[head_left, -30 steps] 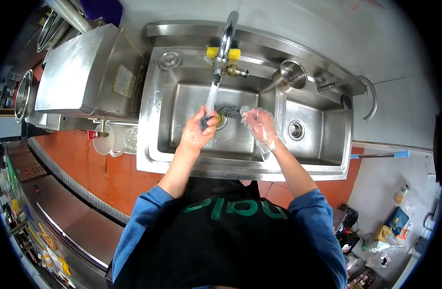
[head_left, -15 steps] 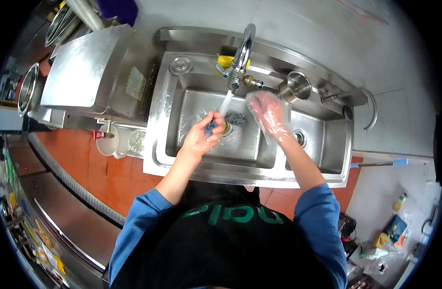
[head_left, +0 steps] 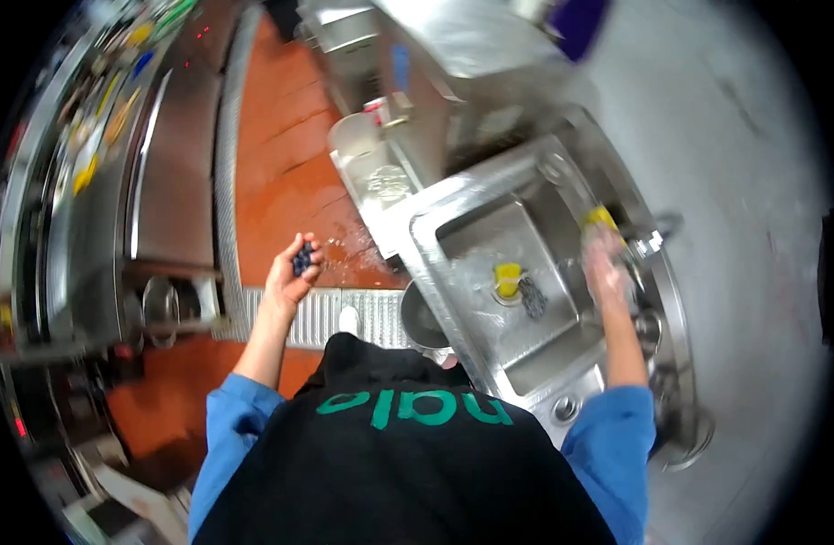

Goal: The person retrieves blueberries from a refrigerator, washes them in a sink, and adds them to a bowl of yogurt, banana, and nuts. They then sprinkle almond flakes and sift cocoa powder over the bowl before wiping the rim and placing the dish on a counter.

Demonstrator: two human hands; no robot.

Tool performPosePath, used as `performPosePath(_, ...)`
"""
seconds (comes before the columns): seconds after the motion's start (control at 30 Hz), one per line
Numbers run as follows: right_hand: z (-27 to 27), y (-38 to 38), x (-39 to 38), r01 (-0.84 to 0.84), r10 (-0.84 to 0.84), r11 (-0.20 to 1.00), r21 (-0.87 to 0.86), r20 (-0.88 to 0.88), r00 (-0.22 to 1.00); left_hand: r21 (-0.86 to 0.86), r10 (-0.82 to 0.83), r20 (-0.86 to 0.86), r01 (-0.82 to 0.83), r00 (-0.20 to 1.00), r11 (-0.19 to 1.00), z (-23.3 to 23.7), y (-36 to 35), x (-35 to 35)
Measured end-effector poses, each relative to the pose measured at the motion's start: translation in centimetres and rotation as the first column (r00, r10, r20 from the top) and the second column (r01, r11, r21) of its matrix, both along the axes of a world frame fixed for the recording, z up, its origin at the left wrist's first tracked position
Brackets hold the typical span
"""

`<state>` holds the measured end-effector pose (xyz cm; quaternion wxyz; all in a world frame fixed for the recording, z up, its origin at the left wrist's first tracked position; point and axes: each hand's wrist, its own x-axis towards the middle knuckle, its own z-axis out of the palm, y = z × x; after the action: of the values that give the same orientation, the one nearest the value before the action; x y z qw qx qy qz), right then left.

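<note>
My left hand (head_left: 292, 275) is held out over the red floor, away from the sink, its fingers curled around a small bunch of blueberries (head_left: 302, 260). Drops of water scatter between it and the sink. A clear plastic glove covers my right hand (head_left: 606, 265), which reaches to the faucet (head_left: 649, 243) at the back of the sink (head_left: 423, 243). Motion smears its fingers. Right at its fingertips is a yellow sponge (head_left: 601, 217). Inside the large basin, a yellow piece of sponge (head_left: 507, 280) lies over the drain, beside a grey wire scrubber (head_left: 532, 298).
A dark round pot (head_left: 423, 313) stands on the floor against the sink's side. Beyond it, a white bucket (head_left: 355, 134) and a tray (head_left: 387, 184) sit by a steel cabinet (head_left: 490, 54). A metal floor grate (head_left: 317, 313) runs toward the steel counter (head_left: 176, 163).
My view and body have turned left. My left hand has left the water stream with the blueberries; my right hand has moved to the faucet. A yellow sponge piece now shows in the basin.
</note>
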<state>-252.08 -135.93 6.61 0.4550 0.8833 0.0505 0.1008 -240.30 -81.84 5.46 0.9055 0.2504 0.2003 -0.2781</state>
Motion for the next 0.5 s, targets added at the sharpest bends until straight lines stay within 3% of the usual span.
performPosePath(0.03,0.4,-0.9,-1.0,0.010,-0.020,0.976,0.219,0.043,0.999,0.018,0.101,-0.018,-0.101,0.995,0.995,-0.5,3.2,-0.6)
performPosePath(0.1,3.4,2.6,-0.8,-0.012,-0.054,0.811,0.585,0.095,0.994,0.051,0.275,-0.092,-0.271,0.957,0.961,-1.3,9.3,-1.7)
performPosePath(0.13,4.8,5.9,-0.1,0.003,-0.031,0.864,0.503,0.048,0.998,0.048,0.332,-0.097,-0.329,0.938,0.943,-1.9,12.4,-2.2)
performPosePath(0.2,-4.1,3.7,2.1,-0.048,-0.044,0.819,0.572,0.146,0.988,-0.044,0.338,-0.026,-0.339,0.941,0.940,-0.9,18.1,-2.7)
performPosePath(0.27,8.0,24.5,3.0,-0.194,0.156,0.484,0.853,0.134,0.979,-0.094,0.321,0.134,-0.310,0.938,0.946,4.3,22.1,-2.1)
performPosePath(0.37,12.8,41.4,8.6,-0.390,0.421,0.149,0.909,0.299,0.856,-0.112,0.386,0.219,-0.370,0.896,0.922,6.7,26.2,0.0)
performPosePath(0.4,14.0,46.5,10.2,-0.438,0.497,0.129,0.890,0.325,0.805,-0.136,0.400,0.210,-0.378,0.892,0.916,7.1,26.0,0.7)
performPosePath(0.43,14.9,52.0,11.7,-0.500,0.581,-0.032,0.865,0.423,0.695,-0.249,0.381,0.161,-0.336,0.910,0.908,5.9,26.4,1.3)
performPosePath(0.47,15.8,57.0,12.9,-0.482,0.643,-0.132,0.866,0.445,0.623,-0.164,0.430,0.094,-0.412,0.898,0.896,4.3,26.2,1.9)
performPosePath(0.5,14.9,61.5,14.7,-0.506,0.677,-0.298,0.810,0.553,0.486,-0.308,0.411,0.048,-0.378,0.910,0.873,2.1,26.3,2.3)
